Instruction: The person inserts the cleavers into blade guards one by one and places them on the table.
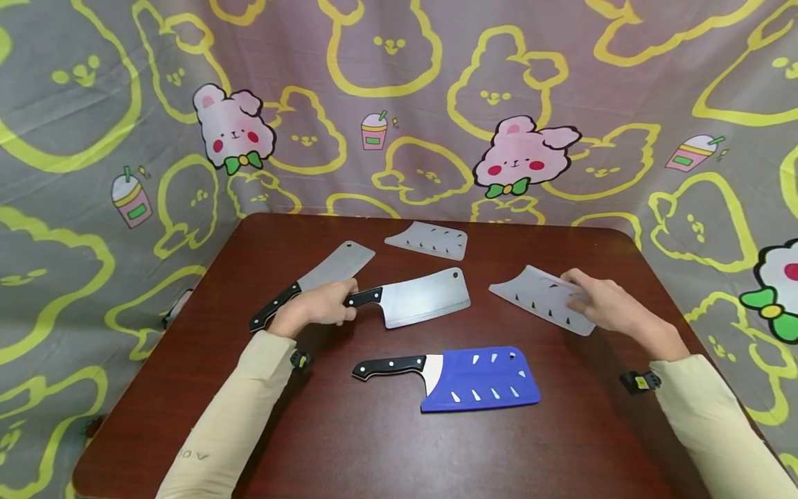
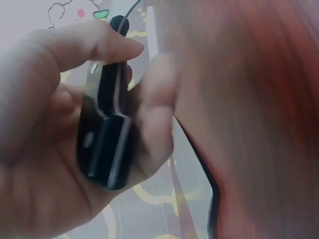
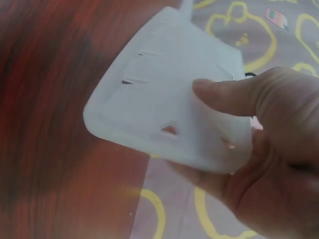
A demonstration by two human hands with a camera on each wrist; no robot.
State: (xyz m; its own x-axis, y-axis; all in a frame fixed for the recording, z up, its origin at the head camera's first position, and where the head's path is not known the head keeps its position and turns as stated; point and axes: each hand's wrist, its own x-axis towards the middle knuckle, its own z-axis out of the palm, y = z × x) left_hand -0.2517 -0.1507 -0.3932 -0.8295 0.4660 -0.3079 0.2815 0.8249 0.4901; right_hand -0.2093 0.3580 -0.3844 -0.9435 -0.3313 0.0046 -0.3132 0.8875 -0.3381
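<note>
Silver steel cleaver with black riveted handle (image 1: 427,298) is lying at 11 o'clock from blue-plastic-covered cleaver (image 1: 480,380); left hand (image 1: 321,303) is curling round handle. Right hand (image 1: 601,303) is pinching frosted-white plastic blade cover (image 1: 530,294) at bare cleaver's 3 o'clock. Step seemingly: readying cover for blade. Next move likely calling for aligning blade with cover's curved end.

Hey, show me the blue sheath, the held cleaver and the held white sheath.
Blue sheath (image 1: 483,378): head view, middle of its side.
Held cleaver (image 1: 414,301): head view, on the blade.
Held white sheath (image 3: 167,97): right wrist view, flat face.
</note>
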